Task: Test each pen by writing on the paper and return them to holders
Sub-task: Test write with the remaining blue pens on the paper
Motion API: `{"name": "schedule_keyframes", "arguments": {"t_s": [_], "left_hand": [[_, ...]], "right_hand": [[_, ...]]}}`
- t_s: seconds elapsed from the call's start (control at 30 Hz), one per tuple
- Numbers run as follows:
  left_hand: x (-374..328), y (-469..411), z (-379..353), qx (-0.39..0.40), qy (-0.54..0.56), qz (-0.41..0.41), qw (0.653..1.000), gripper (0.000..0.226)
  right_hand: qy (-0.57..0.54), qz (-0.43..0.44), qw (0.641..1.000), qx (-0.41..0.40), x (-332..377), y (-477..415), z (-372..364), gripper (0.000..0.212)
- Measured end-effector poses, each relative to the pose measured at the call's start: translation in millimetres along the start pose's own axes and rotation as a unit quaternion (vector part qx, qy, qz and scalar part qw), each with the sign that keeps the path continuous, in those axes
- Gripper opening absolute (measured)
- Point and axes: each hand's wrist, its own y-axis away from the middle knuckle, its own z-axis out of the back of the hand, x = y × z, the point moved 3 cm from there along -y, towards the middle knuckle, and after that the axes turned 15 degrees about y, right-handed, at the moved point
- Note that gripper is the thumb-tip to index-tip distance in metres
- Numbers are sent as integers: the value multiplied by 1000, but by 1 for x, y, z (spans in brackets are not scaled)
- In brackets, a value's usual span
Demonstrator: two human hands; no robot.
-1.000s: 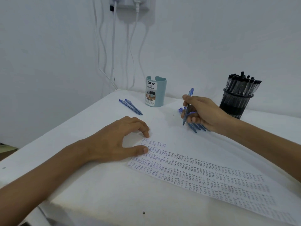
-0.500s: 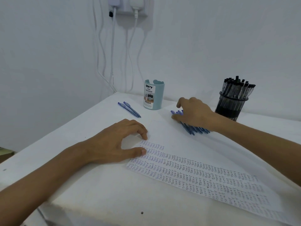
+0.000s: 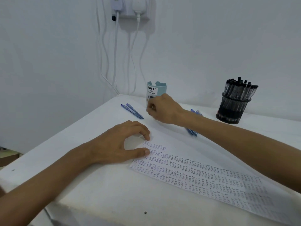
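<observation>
Paper (image 3: 203, 176) w/ "TEST" rows is pressed to the desk (image 3: 97, 193) by left grip (image 3: 120, 144) at its 9 o'clock end. Right grip (image 3: 162, 110), fingers curled, is seen against teal holder (image 3: 157, 88) at 12; contents can't be told. Two blue pens (image 3: 132, 111) are laid at 11, a mesh holder (image 3: 232, 108) of black pens at 2.

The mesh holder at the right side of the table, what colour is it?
The mesh holder is black; the head view shows it best.

Left grip (image 3: 120, 144) and right grip (image 3: 162, 110) bare; forearms (image 3: 48, 176) bare to the frame edge.
</observation>
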Motion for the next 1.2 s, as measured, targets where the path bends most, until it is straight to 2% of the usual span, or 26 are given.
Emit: {"name": "schedule_keyframes", "arguments": {"t_s": [0.17, 0.4, 0.6, 0.73, 0.83, 1.03, 1.1, 1.2], "left_hand": [[-2, 1, 1, 2, -18, 13, 1000, 50], [-2, 1, 1, 4, -17, 22, 1000, 52], [-2, 0, 1, 7, -25, 21, 999, 53], [-2, 1, 1, 8, -28, 20, 999, 53], [-3, 1, 1, 6, -26, 21, 999, 52], [-6, 1, 0, 11, -22, 30, 999, 55], [-6, 1, 0, 10, -22, 31, 999, 55], [-6, 1, 0, 8, -24, 30, 999, 54]], "right_hand": [[7, -11, 999, 53, 23, -31, -22, 33], [97, 6, 988, 117, 32, -40, -10, 21], [143, 15, 981, 128, 21, -24, 11, 34], [126, -16, 986, 110, 7, -7, 21, 12], [94, -37, 990, 95, -3, 8, 24, 23], [19, -85, 991, 99, -12, 33, 20, 77], [-11, -99, 992, 73, -15, 37, 20, 80], [-83, -113, 988, 60, -16, 44, 23, 67]]}}
